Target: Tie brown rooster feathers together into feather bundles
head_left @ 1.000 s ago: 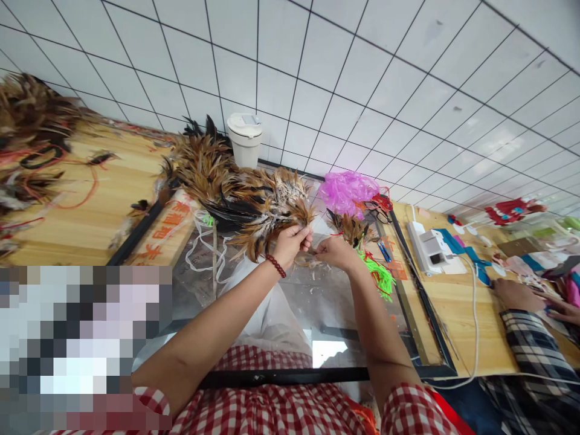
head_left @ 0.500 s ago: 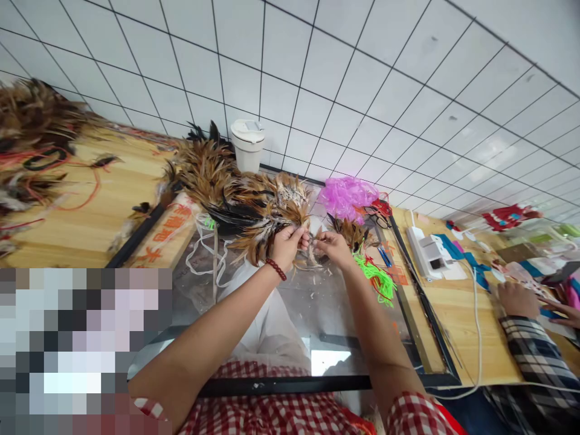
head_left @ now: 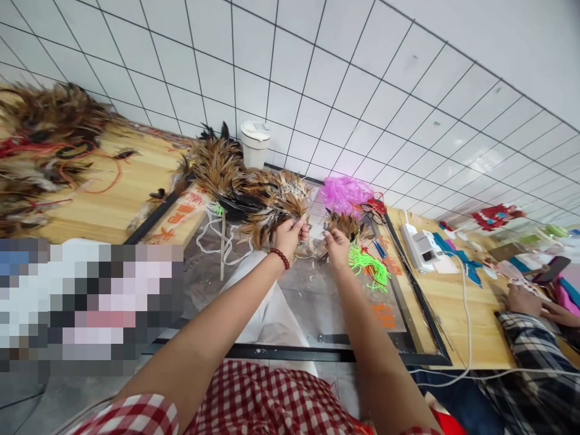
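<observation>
My left hand [head_left: 290,232], with a dark red bead bracelet on the wrist, is closed around a bunch of brown and black feathers [head_left: 267,211] that fans out to the left. My right hand [head_left: 336,244] is closed in a pinch just to the right of it, beside a smaller tuft of brown feathers [head_left: 347,225]; what its fingers hold is too small to make out. Both hands hover over a glass table top [head_left: 312,302] with a black frame.
A white lidded cup [head_left: 254,144] stands by the tiled wall. Pink plastic [head_left: 344,194], green cords [head_left: 366,266] and a white power strip [head_left: 419,248] lie to the right. More feathers [head_left: 49,130] are piled far left. Another person's hands [head_left: 521,299] work at the right.
Both hands have moved further away from me over the glass, and my right hand has drawn slightly apart from the left. The camera has tilted up.
</observation>
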### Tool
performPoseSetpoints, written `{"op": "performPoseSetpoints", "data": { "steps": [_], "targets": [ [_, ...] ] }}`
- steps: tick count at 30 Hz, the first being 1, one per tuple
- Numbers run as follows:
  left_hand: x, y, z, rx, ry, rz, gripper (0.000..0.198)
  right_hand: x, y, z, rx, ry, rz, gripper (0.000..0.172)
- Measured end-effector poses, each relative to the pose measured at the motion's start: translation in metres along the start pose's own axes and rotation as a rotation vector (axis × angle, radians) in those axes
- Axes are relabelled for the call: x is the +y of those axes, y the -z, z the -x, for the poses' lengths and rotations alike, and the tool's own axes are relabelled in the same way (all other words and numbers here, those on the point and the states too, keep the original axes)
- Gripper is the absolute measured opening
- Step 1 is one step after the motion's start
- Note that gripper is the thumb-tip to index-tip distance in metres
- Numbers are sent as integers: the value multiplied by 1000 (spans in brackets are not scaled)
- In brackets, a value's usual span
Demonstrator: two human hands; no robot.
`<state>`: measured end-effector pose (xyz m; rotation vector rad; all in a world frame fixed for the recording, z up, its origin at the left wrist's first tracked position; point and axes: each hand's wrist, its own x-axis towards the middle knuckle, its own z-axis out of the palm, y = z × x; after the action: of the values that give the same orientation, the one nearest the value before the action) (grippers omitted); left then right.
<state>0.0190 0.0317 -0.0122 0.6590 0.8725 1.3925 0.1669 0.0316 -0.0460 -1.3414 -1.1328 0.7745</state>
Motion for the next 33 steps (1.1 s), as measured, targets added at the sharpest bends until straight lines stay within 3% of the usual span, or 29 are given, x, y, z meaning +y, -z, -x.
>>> {"op": "performPoseSetpoints", "data": {
  "steps": [5,13,23,28,33],
  "targets": [
    [0,2,11,-83,14,-26,23,0,1,0,15,44,-57,29],
    [6,8,9,-111,53,13,22,-16,-4,3,55,110,-62,29],
    [1,7,6,-95,60,64,17,-28,-23,19,-186,-63,-293,28],
    [-1,3,8,-54,37,-30,10,-26,-20,19,-167,-40,-293,27],
    [-1,0,10,-155,66,-161,13,-25,-18,17,-142,0,-286,27]
  ]
}}
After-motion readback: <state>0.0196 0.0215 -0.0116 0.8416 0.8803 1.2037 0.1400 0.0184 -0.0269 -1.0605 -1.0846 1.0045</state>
